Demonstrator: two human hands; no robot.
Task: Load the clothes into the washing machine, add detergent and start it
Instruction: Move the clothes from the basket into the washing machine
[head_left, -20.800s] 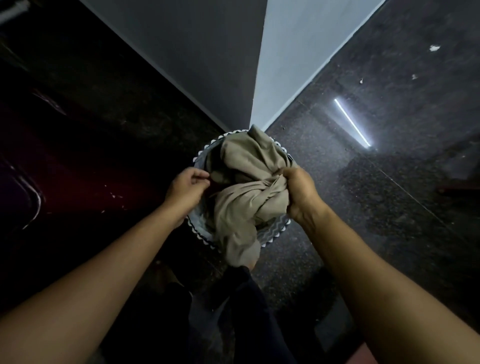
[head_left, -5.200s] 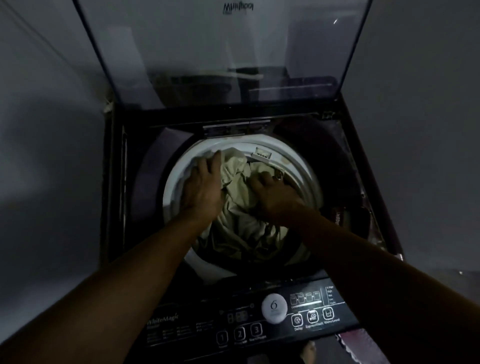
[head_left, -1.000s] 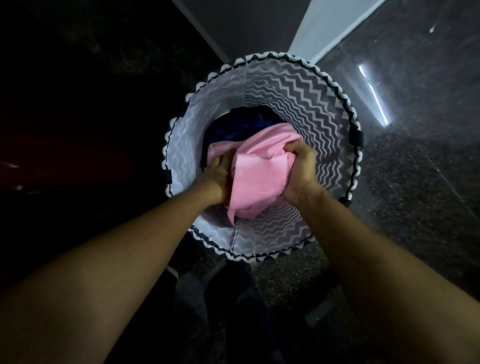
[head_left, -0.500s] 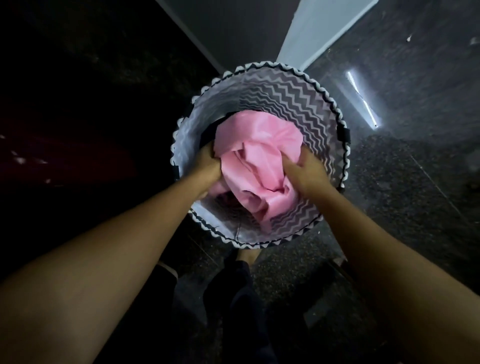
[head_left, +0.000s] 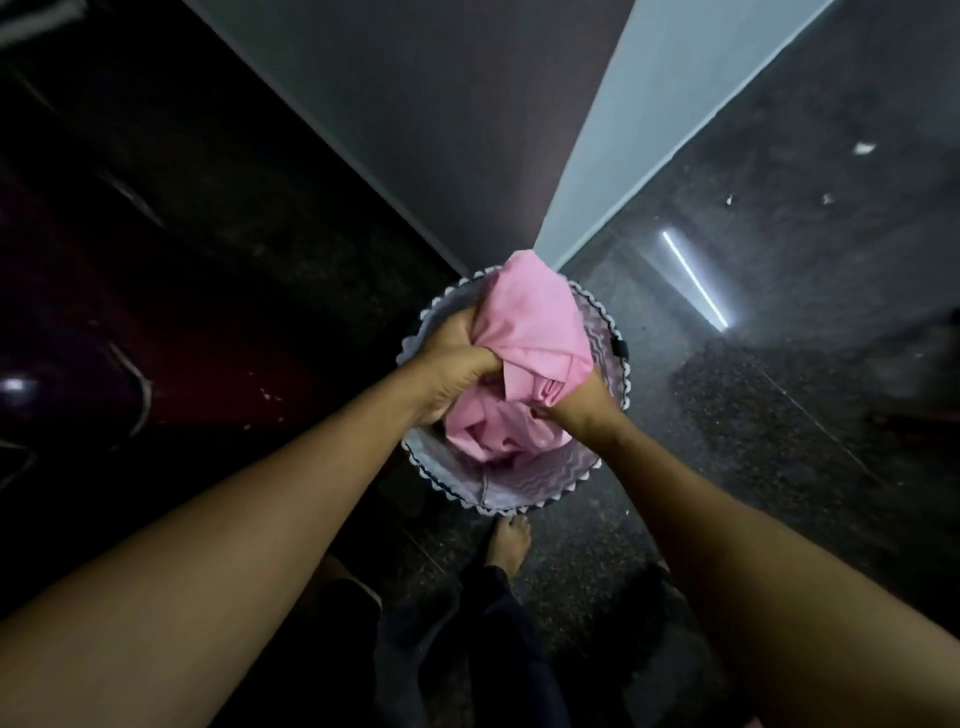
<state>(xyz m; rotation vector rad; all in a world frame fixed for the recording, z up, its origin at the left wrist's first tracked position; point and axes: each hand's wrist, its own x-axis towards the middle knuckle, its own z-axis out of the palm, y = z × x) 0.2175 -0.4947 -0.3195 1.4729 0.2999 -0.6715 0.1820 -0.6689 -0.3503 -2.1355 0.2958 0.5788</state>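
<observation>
Both my hands are sunk into a bunched pink cloth (head_left: 535, 332) over the round basket (head_left: 519, 488). My left hand (head_left: 449, 366) is balled into a fist on the cloth's left side, fingers curled tight into the fabric above the basket's left rim. My right hand (head_left: 584, 402) grips the cloth lower on its right side, near the right rim. The fabric folds over most of its fingers, so I see only the knuckles and the back of the hand.

The cloth stands up in a peak that covers the basket's far rim, while its lower folds hang down inside, toward the near wall with its grey zigzag pattern. I cannot tell what lies under it.

The basket stands on the dark speckled floor (head_left: 753, 493), its far rim close against the outer corner of a wall (head_left: 623, 130). My bare foot (head_left: 511, 538) is just beside the near rim. A thin streak of light (head_left: 693, 280) shines on the floor to the right, well apart from the basket.
</observation>
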